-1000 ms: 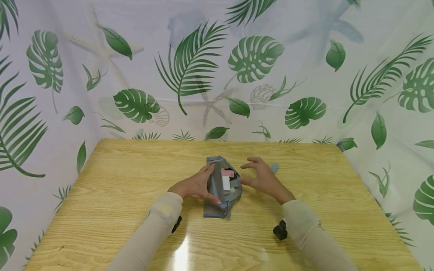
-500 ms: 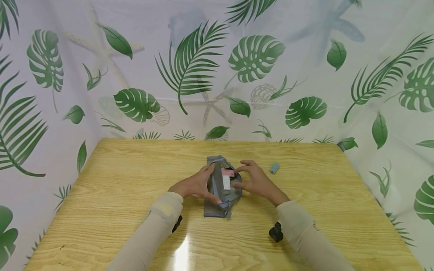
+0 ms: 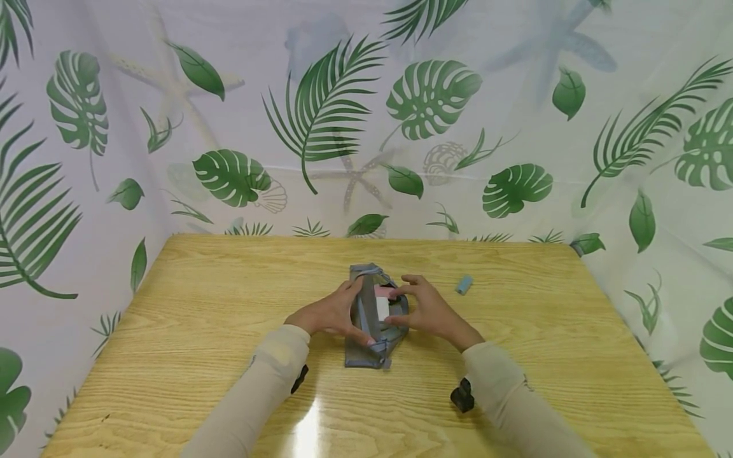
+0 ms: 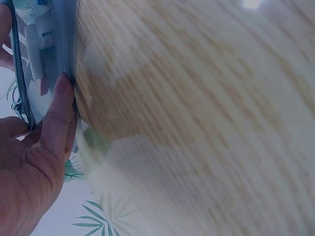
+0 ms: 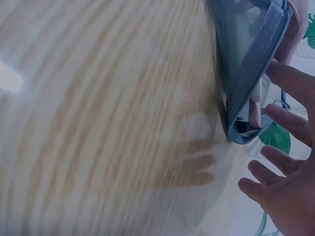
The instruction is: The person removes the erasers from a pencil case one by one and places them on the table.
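A grey-blue see-through zip pouch (image 3: 359, 356) lies on the table with its mouth spread apart. Inside show a white block (image 3: 382, 309) and a pink block (image 3: 381, 291); the right wrist view has the pink block (image 5: 254, 114) near one end of the mouth. My left hand (image 3: 332, 312) holds the pouch from the left, thumb at its near end and fingers at the far end. From the right, my right hand (image 3: 429, 310) reaches over the mouth, thumb and forefinger spread to either side of the white block. Its other fingers (image 5: 278, 160) are loosely extended outside the pouch.
A small light-blue block (image 3: 464, 284) lies on the wooden table (image 3: 229, 280), right of the pouch and beyond my right hand. Leaf-printed cloth (image 3: 343, 127) hangs behind the table and along both sides.
My right hand has moved left, from beside the pouch to over its mouth, uncovering more of the light-blue block. My left hand and the pouch stay where they were.
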Demonstrator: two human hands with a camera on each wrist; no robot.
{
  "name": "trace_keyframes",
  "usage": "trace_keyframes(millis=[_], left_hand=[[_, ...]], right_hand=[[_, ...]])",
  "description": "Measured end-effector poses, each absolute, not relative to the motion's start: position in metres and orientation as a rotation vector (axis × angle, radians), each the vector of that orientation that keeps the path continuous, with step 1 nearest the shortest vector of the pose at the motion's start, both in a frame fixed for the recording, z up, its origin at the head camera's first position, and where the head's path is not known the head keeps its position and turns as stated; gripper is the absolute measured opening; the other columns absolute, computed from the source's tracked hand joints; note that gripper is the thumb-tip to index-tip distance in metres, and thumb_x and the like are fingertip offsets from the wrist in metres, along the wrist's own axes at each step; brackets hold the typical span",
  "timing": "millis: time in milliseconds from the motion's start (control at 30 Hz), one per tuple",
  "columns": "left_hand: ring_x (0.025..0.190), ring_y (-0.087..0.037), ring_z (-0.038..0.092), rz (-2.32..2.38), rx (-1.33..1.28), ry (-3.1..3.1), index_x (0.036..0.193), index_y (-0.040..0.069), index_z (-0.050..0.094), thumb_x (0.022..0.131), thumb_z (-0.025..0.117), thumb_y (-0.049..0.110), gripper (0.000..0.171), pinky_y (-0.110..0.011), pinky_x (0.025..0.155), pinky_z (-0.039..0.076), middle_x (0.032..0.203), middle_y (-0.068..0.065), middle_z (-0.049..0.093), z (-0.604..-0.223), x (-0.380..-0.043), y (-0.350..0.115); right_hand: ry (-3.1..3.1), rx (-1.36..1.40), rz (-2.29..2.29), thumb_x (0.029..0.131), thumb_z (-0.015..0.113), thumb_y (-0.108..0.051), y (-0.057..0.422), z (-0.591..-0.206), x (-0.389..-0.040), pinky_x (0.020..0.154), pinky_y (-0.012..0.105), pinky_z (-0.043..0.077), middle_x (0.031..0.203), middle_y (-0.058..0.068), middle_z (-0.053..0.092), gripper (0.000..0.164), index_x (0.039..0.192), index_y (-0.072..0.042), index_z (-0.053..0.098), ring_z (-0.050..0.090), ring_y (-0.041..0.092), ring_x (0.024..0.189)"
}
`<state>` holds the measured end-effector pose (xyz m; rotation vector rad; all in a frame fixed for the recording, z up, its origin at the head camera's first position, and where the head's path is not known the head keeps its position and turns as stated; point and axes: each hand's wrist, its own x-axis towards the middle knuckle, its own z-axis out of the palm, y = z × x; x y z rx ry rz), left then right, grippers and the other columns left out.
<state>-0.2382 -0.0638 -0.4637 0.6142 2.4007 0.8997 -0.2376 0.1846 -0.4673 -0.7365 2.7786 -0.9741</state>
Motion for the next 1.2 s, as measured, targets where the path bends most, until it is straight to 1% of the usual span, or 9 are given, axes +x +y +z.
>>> trace_keyframes(millis=[333, 533, 700, 1000, 1200], left_hand=[[0.152, -0.036, 0.018, 0.907, 0.602, 2.398, 0.164, 0.012, -0.001, 0.076, 0.088, 0.048, 0.131, -0.054, 0.115, 0.032, 0.168, -0.020, 0.003, -0.4629, -0.2378, -0.0635], [0.151, -0.036, 0.021, 0.906, 0.601, 2.405, 0.164, 0.011, -0.001, 0.077, 0.088, 0.047, 0.130, -0.053, 0.115, 0.033, 0.167, -0.020, 0.005, -0.4623, -0.2375, -0.0635], [0.152, -0.035, 0.020, 0.913, 0.593, 2.402, 0.164, 0.012, 0.000, 0.076, 0.088, 0.046, 0.129, -0.052, 0.116, 0.032, 0.168, -0.018, 0.005, -0.4613, -0.2365, -0.0632], [0.153, -0.034, 0.018, 0.907, 0.600, 2.399, 0.164, 0.013, -0.001, 0.077, 0.088, 0.047, 0.130, -0.052, 0.116, 0.031, 0.168, -0.016, 0.004, -0.4628, -0.2365, -0.0634], [0.152, -0.034, 0.020, 0.917, 0.600, 2.396, 0.164, 0.012, -0.001, 0.076, 0.088, 0.046, 0.130, -0.052, 0.116, 0.031, 0.168, -0.016, 0.005, -0.4610, -0.2368, -0.0638]], right_hand=[[2.780, -0.733, -0.977, 0.080, 0.090, -0.026, 0.1801, -0.4692, -0.2372, 0.106, 0.066, 0.036, 0.148, 0.033, 0.041, 0.050, 0.120, -0.001, 0.073, 0.038, 0.051, 0.139], [2.776, -0.733, -0.968, 0.079, 0.090, -0.029, 0.1793, -0.4699, -0.2374, 0.106, 0.066, 0.037, 0.149, 0.033, 0.041, 0.053, 0.121, -0.002, 0.072, 0.037, 0.051, 0.139], [2.768, -0.714, -0.956, 0.080, 0.089, -0.032, 0.1783, -0.4697, -0.2364, 0.106, 0.066, 0.037, 0.150, 0.031, 0.040, 0.055, 0.123, -0.003, 0.071, 0.036, 0.049, 0.141], [2.754, -0.737, -0.966, 0.080, 0.089, -0.031, 0.1785, -0.4727, -0.2369, 0.105, 0.066, 0.038, 0.150, 0.032, 0.039, 0.055, 0.124, -0.002, 0.070, 0.036, 0.049, 0.140], [2.747, -0.733, -0.966, 0.080, 0.089, -0.031, 0.1777, -0.4731, -0.2381, 0.105, 0.066, 0.039, 0.150, 0.032, 0.040, 0.058, 0.127, -0.002, 0.069, 0.037, 0.049, 0.140]])
